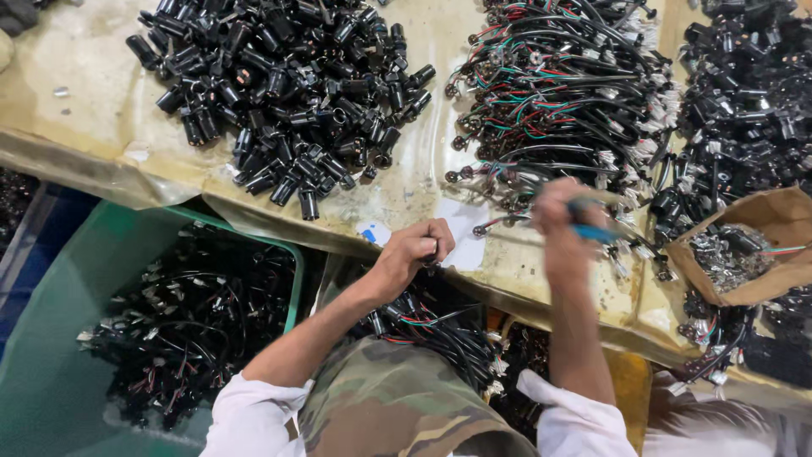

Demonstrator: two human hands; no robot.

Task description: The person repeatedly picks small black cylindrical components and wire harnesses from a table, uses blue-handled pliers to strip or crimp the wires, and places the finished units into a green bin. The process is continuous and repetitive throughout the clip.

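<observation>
While the left hand (pixel 412 251) pinches a small black part (pixel 434 254) at the desk (pixel 93 101) edge, right hand (pixel 565 222) gripping a blue-handled tool (pixel 592 228), wired connectors (pixel 558 93) behind, torn brown paper bag (pixel 782 245) right, green bin (pixel 51 372) left.

Scene was bright, evenly lit from overhead. Glare sat on plastic-covered table (pixel 423 161) toward 12 o'clock, washing yellow sheet pale. Shadows were soft, short, deepest under table edge and in green bin (pixel 51 372) at 8 o'clock. Right hand (pixel 565 233) was motion-blurred, blue tool (pixel 592 230) in it smeared. Left hand (pixel 414 251) was sharper. Wide lens bent table edges at corners. Sleeves at 6 o'clock were slightly overexposed.
</observation>
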